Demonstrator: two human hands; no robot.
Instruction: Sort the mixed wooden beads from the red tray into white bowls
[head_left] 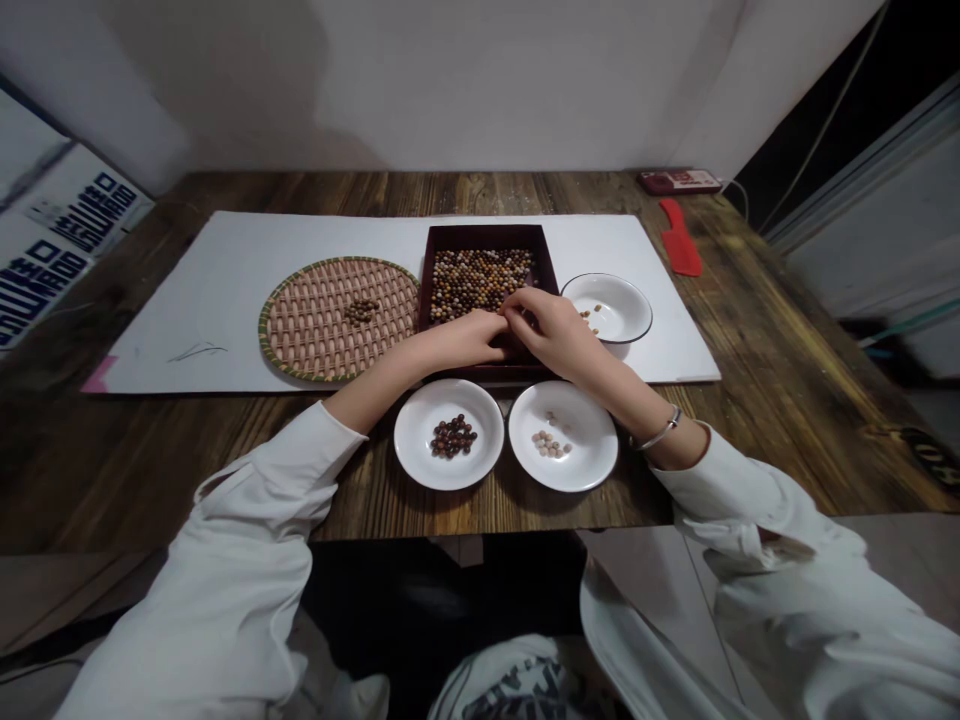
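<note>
My left hand (474, 338) and my right hand (553, 325) meet over the front of a dark red box (545, 245) full of mixed brown, yellow and pale beads (480, 278). The fingers of my right hand are bent into a pinch against the left fingertips. Curled palm down, my left hand has its fingertips partly covered by the right. Whatever either hand holds is too small or hidden to make out. Just in front stand a white bowl (409, 440) of dark brown beads (452, 437) and another white bowl (600, 452) of pale beads (551, 443).
A third white bowl (630, 305) with a few yellowish beads stands right of the box. On the left lies a round woven tray (307, 320) with brown beads (363, 312). Beneath is a white board (187, 300). A red comb (679, 240) and a phone (679, 181) lie far right.
</note>
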